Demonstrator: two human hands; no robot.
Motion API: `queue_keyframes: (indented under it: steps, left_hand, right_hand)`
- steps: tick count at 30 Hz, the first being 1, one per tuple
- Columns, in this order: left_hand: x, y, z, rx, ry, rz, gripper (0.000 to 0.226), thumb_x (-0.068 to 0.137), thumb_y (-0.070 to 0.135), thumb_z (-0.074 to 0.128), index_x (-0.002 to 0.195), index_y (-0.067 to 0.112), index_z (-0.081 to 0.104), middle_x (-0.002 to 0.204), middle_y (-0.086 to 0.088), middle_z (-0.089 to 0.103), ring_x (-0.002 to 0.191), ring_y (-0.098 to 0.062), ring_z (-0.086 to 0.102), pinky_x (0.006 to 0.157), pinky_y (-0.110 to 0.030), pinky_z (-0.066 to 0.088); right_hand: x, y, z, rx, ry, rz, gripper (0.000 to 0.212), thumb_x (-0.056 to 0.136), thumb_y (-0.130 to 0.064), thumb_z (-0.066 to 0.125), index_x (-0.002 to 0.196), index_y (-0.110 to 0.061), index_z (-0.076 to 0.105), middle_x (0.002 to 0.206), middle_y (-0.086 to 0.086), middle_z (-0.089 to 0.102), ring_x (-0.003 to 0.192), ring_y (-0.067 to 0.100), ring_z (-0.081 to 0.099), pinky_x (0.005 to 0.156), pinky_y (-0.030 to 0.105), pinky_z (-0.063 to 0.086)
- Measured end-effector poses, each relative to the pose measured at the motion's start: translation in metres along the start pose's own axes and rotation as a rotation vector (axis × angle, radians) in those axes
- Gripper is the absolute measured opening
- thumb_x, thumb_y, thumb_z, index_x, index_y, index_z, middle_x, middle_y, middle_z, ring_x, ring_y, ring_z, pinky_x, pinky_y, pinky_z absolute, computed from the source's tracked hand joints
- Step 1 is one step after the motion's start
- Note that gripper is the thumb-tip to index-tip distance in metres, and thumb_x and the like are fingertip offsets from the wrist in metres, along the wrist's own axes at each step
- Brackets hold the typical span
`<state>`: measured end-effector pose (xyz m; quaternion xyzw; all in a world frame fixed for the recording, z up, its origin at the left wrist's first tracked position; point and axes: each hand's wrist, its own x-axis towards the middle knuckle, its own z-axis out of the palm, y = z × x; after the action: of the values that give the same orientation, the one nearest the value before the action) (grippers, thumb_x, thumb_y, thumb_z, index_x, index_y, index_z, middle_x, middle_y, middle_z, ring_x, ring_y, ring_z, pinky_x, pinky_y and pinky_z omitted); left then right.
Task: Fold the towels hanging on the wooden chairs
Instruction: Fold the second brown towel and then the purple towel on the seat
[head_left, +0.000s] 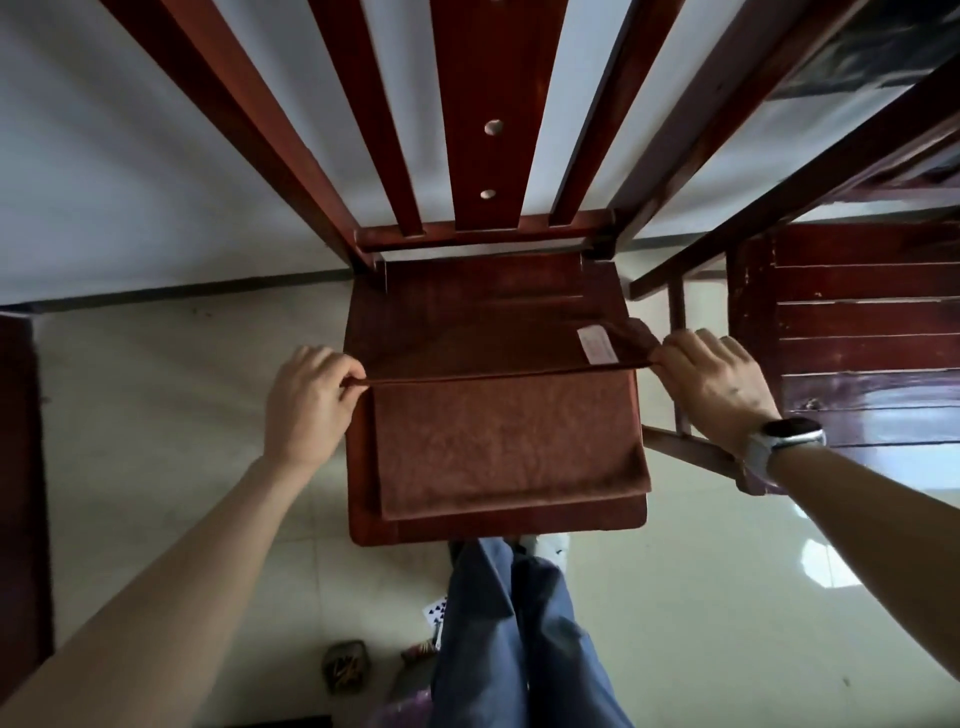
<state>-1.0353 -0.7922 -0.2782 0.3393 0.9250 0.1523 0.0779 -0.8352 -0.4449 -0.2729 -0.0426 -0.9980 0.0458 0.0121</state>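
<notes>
Brown towel (498, 441) lies partly folded on the red-brown wooden chair (467, 306) seat; white label showing.

Home: wooden chairs (488, 322), tiled floor (727, 597).

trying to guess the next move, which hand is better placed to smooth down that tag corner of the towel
Right. The right hand already pinches the towel corner beside the white tag, where the cloth is bunched. The left hand pinches the opposite end of the fold, across the chair seat.

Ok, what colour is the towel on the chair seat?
Brown, a rusty shade close to the seat's wood; the towel shows best in the head view.
</notes>
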Motion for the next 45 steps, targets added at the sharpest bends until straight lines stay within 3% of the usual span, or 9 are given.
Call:
queue_keyframes:
  steps: [4, 8, 11, 18, 26, 34, 38, 41, 45]
  left_hand:
    - [-0.045, 0.01, 0.02, 0.003, -0.072, -0.006, 0.019, 0.063, 0.001, 0.079, 0.071, 0.007, 0.062, 0.072, -0.009, 0.062, 0.069, -0.031, 0.059, 0.059, -0.038, 0.049]
    - [-0.08, 0.018, 0.039, 0.011, -0.134, -0.019, 0.022, 0.061, -0.002, 0.079, 0.068, 0.007, 0.059, 0.071, -0.009, 0.06, 0.067, -0.031, 0.059, 0.057, -0.04, 0.05]
    - [-0.105, 0.02, 0.05, 0.032, -0.169, -0.004, 0.024, 0.061, -0.002, 0.079, 0.068, 0.006, 0.058, 0.071, -0.008, 0.059, 0.064, -0.031, 0.058, 0.055, -0.039, 0.049]
    - [-0.136, 0.024, 0.071, 0.077, -0.185, 0.008, 0.024, 0.061, -0.003, 0.078, 0.069, 0.008, 0.058, 0.072, -0.008, 0.059, 0.063, -0.029, 0.058, 0.053, -0.036, 0.048]
    - [-0.142, 0.024, 0.085, 0.098, -0.222, -0.041, 0.022, 0.061, -0.005, 0.078, 0.068, 0.005, 0.059, 0.071, -0.009, 0.059, 0.056, -0.026, 0.058, 0.044, -0.029, 0.046]
    - [-0.152, 0.02, 0.092, 0.214, -0.261, 0.036, 0.015, 0.066, -0.002, 0.075, 0.071, 0.006, 0.065, 0.074, -0.008, 0.064, 0.064, -0.031, 0.059, 0.052, -0.038, 0.046]
    - [-0.153, 0.022, 0.091, 0.252, -0.264, 0.023, 0.012, 0.067, 0.009, 0.078, 0.074, 0.008, 0.068, 0.078, -0.006, 0.066, 0.07, -0.03, 0.059, 0.057, -0.039, 0.046]
    - [-0.148, 0.031, 0.093, 0.236, -0.251, 0.017, 0.018, 0.068, 0.022, 0.077, 0.077, 0.011, 0.066, 0.083, -0.005, 0.065, 0.075, -0.029, 0.058, 0.063, -0.039, 0.044]
    - [-0.133, 0.054, 0.107, 0.169, -0.248, 0.138, 0.031, 0.069, 0.026, 0.077, 0.094, 0.011, 0.064, 0.094, -0.005, 0.065, 0.082, -0.027, 0.06, 0.068, -0.037, 0.046]
  right_hand:
    - [-0.045, -0.009, 0.022, 0.009, -0.068, -0.049, 0.018, 0.07, -0.015, 0.079, 0.079, -0.006, 0.066, 0.075, 0.011, 0.064, 0.063, 0.032, 0.059, 0.055, 0.036, 0.045]
    - [-0.079, -0.016, 0.04, 0.031, -0.058, -0.093, 0.002, 0.078, -0.007, 0.068, 0.079, -0.007, 0.066, 0.075, 0.01, 0.064, 0.063, 0.032, 0.06, 0.055, 0.036, 0.043]
    - [-0.101, -0.019, 0.052, 0.024, -0.037, -0.113, 0.014, 0.084, -0.012, 0.055, 0.079, -0.008, 0.067, 0.075, 0.009, 0.065, 0.062, 0.031, 0.06, 0.055, 0.035, 0.043]
    - [-0.128, -0.028, 0.071, 0.022, -0.062, -0.059, 0.006, 0.075, -0.005, 0.069, 0.079, -0.009, 0.067, 0.076, 0.009, 0.065, 0.066, 0.031, 0.061, 0.061, 0.038, 0.043]
    - [-0.14, -0.036, 0.083, -0.012, -0.047, -0.116, 0.006, 0.07, -0.005, 0.069, 0.07, -0.01, 0.065, 0.07, 0.007, 0.064, 0.06, 0.028, 0.059, 0.058, 0.034, 0.039]
    - [-0.142, -0.039, 0.093, -0.084, -0.14, -0.082, 0.019, 0.059, 0.006, 0.07, 0.068, -0.009, 0.062, 0.07, 0.007, 0.063, 0.063, 0.028, 0.058, 0.061, 0.036, 0.04]
    - [-0.143, -0.043, 0.087, -0.063, -0.174, -0.07, 0.003, 0.068, -0.006, 0.065, 0.071, -0.008, 0.066, 0.072, 0.008, 0.065, 0.065, 0.029, 0.059, 0.062, 0.037, 0.042]
    - [-0.141, -0.051, 0.08, -0.01, -0.132, -0.061, 0.019, 0.075, -0.014, 0.052, 0.082, -0.006, 0.068, 0.075, 0.009, 0.065, 0.064, 0.029, 0.059, 0.062, 0.036, 0.042]
    - [-0.124, -0.079, 0.083, 0.056, -0.112, -0.163, 0.012, 0.075, -0.011, 0.06, 0.084, -0.008, 0.067, 0.079, 0.007, 0.066, 0.065, 0.027, 0.06, 0.062, 0.034, 0.045]
